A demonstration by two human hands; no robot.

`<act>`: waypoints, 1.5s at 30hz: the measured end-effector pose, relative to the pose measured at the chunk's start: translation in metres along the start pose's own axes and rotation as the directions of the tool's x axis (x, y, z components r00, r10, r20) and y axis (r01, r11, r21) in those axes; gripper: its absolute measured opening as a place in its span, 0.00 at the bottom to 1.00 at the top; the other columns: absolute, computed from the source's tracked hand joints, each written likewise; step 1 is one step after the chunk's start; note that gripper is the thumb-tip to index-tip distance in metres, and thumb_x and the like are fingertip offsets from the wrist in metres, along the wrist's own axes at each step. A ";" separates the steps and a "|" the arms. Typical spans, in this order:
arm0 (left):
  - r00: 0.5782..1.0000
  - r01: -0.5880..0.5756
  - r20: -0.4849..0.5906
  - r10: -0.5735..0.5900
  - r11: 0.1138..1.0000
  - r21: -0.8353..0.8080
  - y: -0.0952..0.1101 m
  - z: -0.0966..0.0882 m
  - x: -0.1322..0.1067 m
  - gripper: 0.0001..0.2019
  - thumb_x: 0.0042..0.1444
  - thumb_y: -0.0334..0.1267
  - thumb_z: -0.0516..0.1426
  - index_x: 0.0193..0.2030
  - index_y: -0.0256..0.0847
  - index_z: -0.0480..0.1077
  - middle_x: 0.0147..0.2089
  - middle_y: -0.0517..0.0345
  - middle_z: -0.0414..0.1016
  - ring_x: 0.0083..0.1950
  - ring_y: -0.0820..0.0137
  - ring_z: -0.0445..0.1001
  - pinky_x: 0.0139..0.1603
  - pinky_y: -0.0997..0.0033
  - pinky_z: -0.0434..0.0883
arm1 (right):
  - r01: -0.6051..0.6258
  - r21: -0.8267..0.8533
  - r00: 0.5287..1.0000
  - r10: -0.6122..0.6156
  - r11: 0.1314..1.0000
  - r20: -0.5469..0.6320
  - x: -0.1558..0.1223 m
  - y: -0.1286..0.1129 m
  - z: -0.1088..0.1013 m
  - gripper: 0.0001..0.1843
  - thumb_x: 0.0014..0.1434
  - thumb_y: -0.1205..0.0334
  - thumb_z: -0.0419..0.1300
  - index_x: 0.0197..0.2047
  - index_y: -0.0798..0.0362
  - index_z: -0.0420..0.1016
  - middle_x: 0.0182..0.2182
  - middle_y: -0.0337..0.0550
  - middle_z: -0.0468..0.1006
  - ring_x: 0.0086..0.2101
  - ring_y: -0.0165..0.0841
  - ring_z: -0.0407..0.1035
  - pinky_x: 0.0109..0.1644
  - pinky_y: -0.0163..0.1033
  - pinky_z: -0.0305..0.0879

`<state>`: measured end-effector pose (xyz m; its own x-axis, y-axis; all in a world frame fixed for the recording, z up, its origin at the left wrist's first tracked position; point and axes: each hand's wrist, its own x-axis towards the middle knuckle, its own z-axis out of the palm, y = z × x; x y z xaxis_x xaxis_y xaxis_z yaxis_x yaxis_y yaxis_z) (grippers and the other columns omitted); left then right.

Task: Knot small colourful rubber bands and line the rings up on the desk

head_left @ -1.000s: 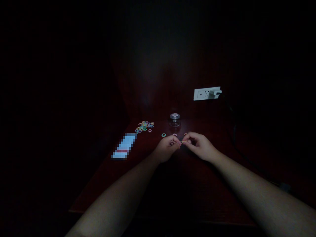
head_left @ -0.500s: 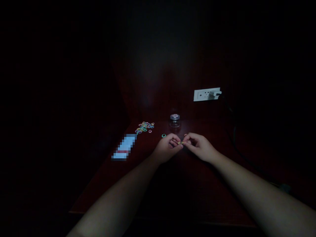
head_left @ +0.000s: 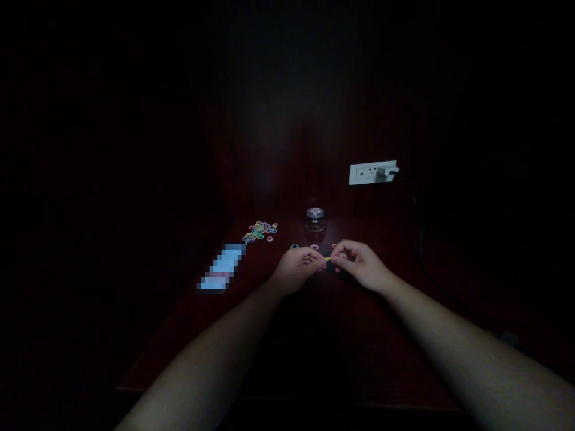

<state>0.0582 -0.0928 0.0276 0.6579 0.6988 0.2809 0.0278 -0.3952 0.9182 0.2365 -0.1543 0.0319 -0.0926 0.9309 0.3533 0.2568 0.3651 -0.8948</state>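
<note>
Between my two hands runs a small yellow hair tie (head_left: 328, 258), its ends pinched in my fingertips. My left hand (head_left: 298, 267) is closed on its left end, and my right hand (head_left: 358, 263) is closed on the right end. Just beyond my fingers lie a green hair tie (head_left: 294, 246), a pink-purple hair tie (head_left: 315, 246) and a reddish hair tie (head_left: 333, 246), the last partly hidden by my right hand. A pile of several coloured hair ties (head_left: 258, 232) is at the back left. Behind my hands stands a small clear jar (head_left: 315, 221) with its lid on.
A phone-like blurred bright rectangle (head_left: 221, 268) lies left on the dark red table (head_left: 251, 335). On the back wall is a white socket plate (head_left: 365, 173) with a plug (head_left: 388, 171), whose dark cable (head_left: 421, 239) hangs down to the right. The surroundings are very dark.
The yellow hair tie went from an open loop to a narrow strand between my fingers. My left hand shifted slightly left, uncovering the pink-purple tie. The whole view moved a little.
</note>
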 end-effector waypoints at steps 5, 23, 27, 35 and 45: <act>0.999 0.001 0.044 0.001 0.999 -0.051 -0.002 -0.002 0.002 0.08 0.52 0.38 0.58 0.33 0.33 0.71 0.31 0.55 0.76 0.32 0.74 0.72 0.36 0.73 0.68 | -0.040 0.081 0.999 0.041 0.996 -0.007 0.002 0.000 -0.007 0.13 0.50 0.55 0.62 0.29 0.57 0.69 0.20 0.36 0.70 0.22 0.26 0.64 0.28 0.33 0.57; 0.999 0.010 0.048 -0.013 0.997 0.075 0.003 0.001 -0.003 0.12 0.50 0.44 0.59 0.33 0.35 0.69 0.24 0.63 0.65 0.24 0.79 0.60 0.25 0.78 0.59 | -0.053 -0.027 0.996 0.054 0.998 0.071 0.001 0.003 -0.003 0.14 0.52 0.53 0.61 0.31 0.56 0.69 0.20 0.37 0.71 0.21 0.26 0.63 0.25 0.32 0.57; 0.999 0.009 0.044 -0.012 0.997 0.073 0.003 0.001 -0.004 0.11 0.50 0.43 0.59 0.34 0.35 0.69 0.25 0.62 0.66 0.25 0.79 0.61 0.26 0.78 0.60 | -0.049 -0.036 0.997 0.051 0.998 0.061 0.002 0.002 -0.003 0.14 0.53 0.53 0.60 0.31 0.57 0.70 0.19 0.37 0.71 0.21 0.26 0.63 0.26 0.33 0.57; 0.999 -0.034 0.044 0.030 0.993 0.112 0.004 0.000 -0.003 0.11 0.55 0.41 0.55 0.36 0.35 0.71 0.33 0.55 0.74 0.30 0.76 0.67 0.31 0.76 0.64 | -0.042 0.017 0.997 0.041 0.999 0.063 0.001 0.000 -0.001 0.15 0.51 0.52 0.62 0.31 0.57 0.70 0.21 0.39 0.74 0.21 0.27 0.65 0.26 0.33 0.58; 0.996 -0.075 -0.039 0.081 0.988 0.136 0.000 0.001 -0.002 0.10 0.54 0.41 0.56 0.36 0.36 0.70 0.33 0.57 0.72 0.30 0.76 0.67 0.30 0.77 0.63 | -0.101 0.099 0.993 0.094 0.990 0.069 0.001 0.002 -0.001 0.15 0.47 0.56 0.66 0.33 0.56 0.69 0.18 0.34 0.71 0.20 0.25 0.63 0.24 0.31 0.55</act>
<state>0.0579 -0.0950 0.0272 0.6281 0.6872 0.3650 0.0806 -0.5240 0.8479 0.2378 -0.1525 0.0311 -0.1344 0.9594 0.2479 0.1683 0.2687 -0.9484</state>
